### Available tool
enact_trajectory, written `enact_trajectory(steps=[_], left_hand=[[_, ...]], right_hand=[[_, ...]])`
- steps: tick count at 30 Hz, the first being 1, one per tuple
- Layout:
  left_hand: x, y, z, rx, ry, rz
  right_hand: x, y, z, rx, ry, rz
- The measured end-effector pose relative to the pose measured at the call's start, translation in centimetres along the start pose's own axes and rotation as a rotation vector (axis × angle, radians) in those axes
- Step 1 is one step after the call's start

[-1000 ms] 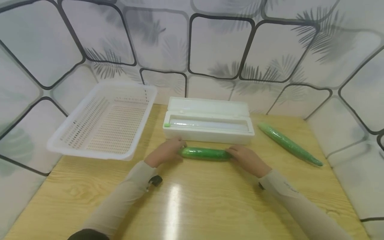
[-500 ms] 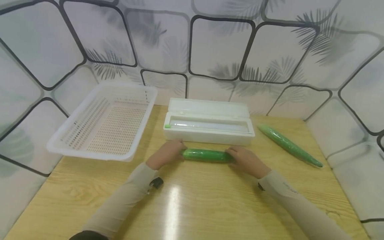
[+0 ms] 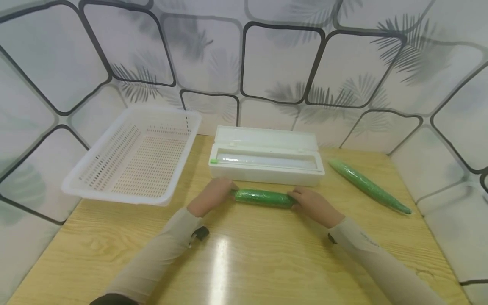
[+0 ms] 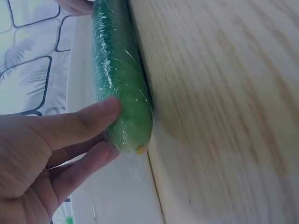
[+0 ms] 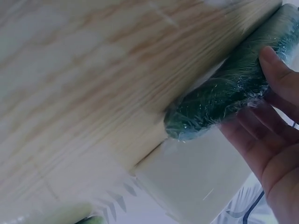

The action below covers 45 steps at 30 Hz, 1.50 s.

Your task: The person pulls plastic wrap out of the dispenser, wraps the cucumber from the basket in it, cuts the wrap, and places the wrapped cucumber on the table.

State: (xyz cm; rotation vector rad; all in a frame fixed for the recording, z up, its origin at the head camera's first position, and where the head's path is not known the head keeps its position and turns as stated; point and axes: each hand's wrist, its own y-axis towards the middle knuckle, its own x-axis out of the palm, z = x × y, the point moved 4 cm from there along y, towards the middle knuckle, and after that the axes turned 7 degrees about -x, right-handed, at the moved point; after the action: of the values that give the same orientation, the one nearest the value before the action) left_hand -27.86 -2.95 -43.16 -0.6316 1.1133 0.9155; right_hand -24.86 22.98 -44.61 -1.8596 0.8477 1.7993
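Note:
A green cucumber wrapped in cling film lies crosswise on the wooden table, just in front of a white cling-film dispenser box. My left hand holds its left end; in the left wrist view the thumb lies on the cucumber with the fingers on the other side. My right hand holds the right end, thumb over the film-covered tip and fingers behind it. The dispenser's lid stands open, showing the roll.
A white perforated plastic basket sits at the back left, partly overhanging the table edge. A second film-wrapped cucumber lies diagonally at the right. Patterned wall panels close in the table on three sides.
Both hands stay on the cucumber's ends in front of the box. The view shifts slightly; no clear movement of the cucumber.

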Motion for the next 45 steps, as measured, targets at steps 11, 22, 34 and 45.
enact_trajectory(steps=[11,22,34,45], left_hand=[[1.0,0.7,-0.3,0.002,0.046,-0.069],[0.8,0.5,0.0,0.016,0.050,-0.058],[1.0,0.6,0.0,-0.010,0.012,-0.116],[0.5,0.3,0.1,0.008,-0.034,-0.071]], right_hand=[[0.3,0.1,0.4,0.084,0.048,-0.063],[0.5,0.0,0.4,0.116,0.093,-0.118],[0.2,0.0,0.1,0.102,0.076,-0.110],[0.6,0.3,0.7,0.062,0.027,-0.021]])
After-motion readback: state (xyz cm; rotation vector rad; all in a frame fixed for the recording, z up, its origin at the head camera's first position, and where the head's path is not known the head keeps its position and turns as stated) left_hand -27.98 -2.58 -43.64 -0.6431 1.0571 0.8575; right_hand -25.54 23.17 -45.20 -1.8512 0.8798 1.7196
